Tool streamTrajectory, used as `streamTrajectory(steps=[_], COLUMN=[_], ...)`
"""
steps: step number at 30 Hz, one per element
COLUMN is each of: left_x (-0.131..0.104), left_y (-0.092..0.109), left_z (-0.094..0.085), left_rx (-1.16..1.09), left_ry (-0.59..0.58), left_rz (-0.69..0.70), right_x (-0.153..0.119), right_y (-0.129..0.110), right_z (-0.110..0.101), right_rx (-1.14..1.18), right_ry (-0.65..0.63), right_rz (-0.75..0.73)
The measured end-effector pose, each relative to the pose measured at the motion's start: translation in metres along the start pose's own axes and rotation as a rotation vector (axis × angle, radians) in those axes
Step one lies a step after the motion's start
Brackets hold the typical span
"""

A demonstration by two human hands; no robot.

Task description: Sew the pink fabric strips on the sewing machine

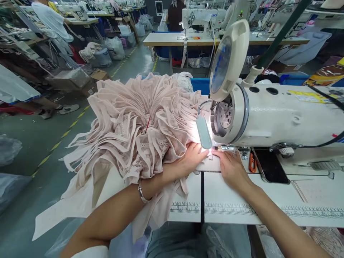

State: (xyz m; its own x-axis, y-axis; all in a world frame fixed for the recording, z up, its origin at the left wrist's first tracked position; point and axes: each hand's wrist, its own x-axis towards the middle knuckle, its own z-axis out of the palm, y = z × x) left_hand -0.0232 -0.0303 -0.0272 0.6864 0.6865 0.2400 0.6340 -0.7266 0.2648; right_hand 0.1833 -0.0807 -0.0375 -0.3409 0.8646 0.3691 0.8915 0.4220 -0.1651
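Note:
Under the needle area of a white sewing machine, a small pale pink fabric piece lies in bright light. My left hand is closed on its left side, thumb pointing at the needle; its fingertips are partly hidden by the fabric and the small lamp. From the right, my right hand pinches at the same piece, fingertips close to the presser foot. A large heap of pale pink lace-trimmed garment pieces fans out beside and over my left forearm, with a thin red strip in its middle.
Right of the needle lie orange-handled snips and a black phone. A round magnifier rises above the machine head. A ruler strip runs along the table's front edge. Other workers and machines are behind.

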Motion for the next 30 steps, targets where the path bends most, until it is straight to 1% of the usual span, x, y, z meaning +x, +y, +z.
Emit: streamTrajectory(steps=[2, 5, 9, 12, 15, 18, 20, 22, 24, 27, 30], left_x=[-0.002, -0.007, -0.008, -0.008, -0.007, -0.006, -0.007, -0.008, -0.011, -0.014, -0.014], left_y=[-0.002, -0.004, -0.002, 0.005, 0.013, 0.017, 0.017, 0.014, 0.01, 0.006, 0.005], left_z=[-0.001, -0.007, -0.013, -0.015, -0.017, -0.019, -0.018, -0.015, -0.01, -0.004, -0.001], left_rx=[0.012, 0.023, 0.083, 0.162, 0.228, 0.251, 0.256, 0.242, 0.18, 0.077, 0.048], left_ry=[-0.007, -0.035, -0.065, -0.08, -0.105, -0.128, -0.12, -0.082, -0.029, 0.015, -0.013], left_rz=[0.085, 0.246, 0.302, 0.308, 0.304, 0.297, 0.28, 0.25, 0.222, 0.197, 0.217], right_x=[0.0, -0.001, 0.001, 0.004, 0.007, 0.01, 0.011, 0.011, 0.009, 0.005, 0.003], right_y=[-0.001, -0.002, -0.007, -0.012, -0.019, -0.024, -0.024, -0.022, -0.018, -0.012, -0.009], right_z=[0.0, -0.003, -0.01, -0.012, -0.01, -0.006, -0.006, -0.008, -0.012, -0.016, -0.017], right_rx=[-0.017, -0.05, -0.148, -0.214, -0.235, -0.191, -0.096, 0.025, 0.108, 0.143, 0.157], right_ry=[0.023, 0.08, 0.125, 0.144, 0.15, 0.184, 0.222, 0.223, 0.199, 0.196, 0.227], right_rz=[-0.008, -0.069, -0.194, -0.253, -0.26, -0.185, -0.105, -0.039, -0.013, -0.047, -0.15])
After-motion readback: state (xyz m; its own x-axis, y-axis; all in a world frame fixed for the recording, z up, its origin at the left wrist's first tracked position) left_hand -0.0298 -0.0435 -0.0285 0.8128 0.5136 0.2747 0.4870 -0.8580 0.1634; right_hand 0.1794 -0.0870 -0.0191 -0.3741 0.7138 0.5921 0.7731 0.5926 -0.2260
